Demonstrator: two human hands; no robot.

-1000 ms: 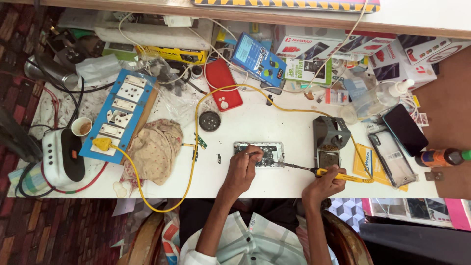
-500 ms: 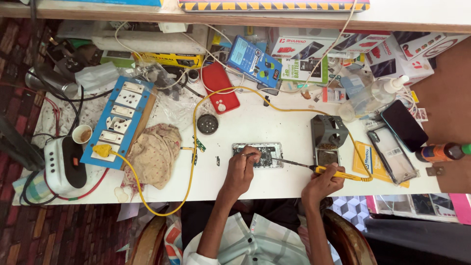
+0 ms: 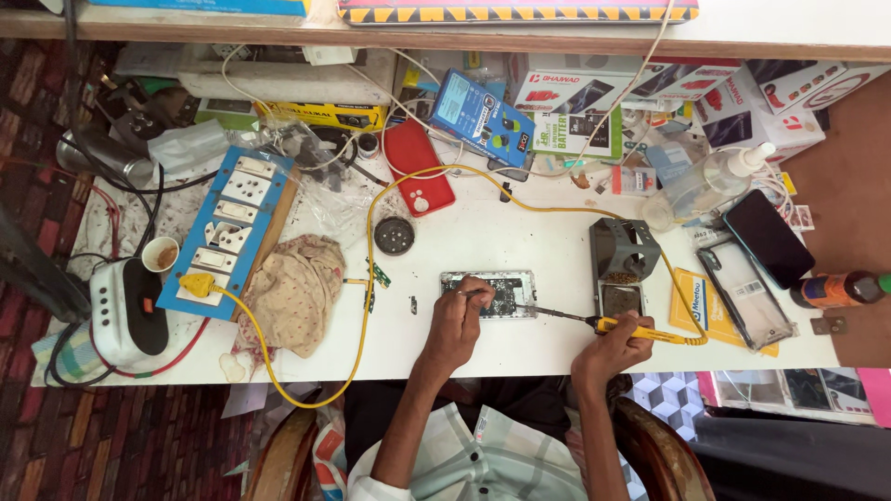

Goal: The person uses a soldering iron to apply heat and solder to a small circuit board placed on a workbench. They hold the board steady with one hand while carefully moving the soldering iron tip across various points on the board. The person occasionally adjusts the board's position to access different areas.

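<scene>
Two hands busy: left hand (image 3: 457,320) pinching down on opened phone (image 3: 489,294) mid-bench (image 3: 520,241); right hand (image 3: 617,345) clamped on soldering iron (image 3: 594,322). Risk: tip slipping, scorching board or fingers.

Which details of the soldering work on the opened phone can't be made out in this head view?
- Soldering iron tip contact on the opened phone: too small.
- What the left hand pinches: hidden by its fingers.
- Board parts: too small.
- Right hand grip underside: hidden by the hand.
- Yellow cable far end: lost among the clutter.
</scene>
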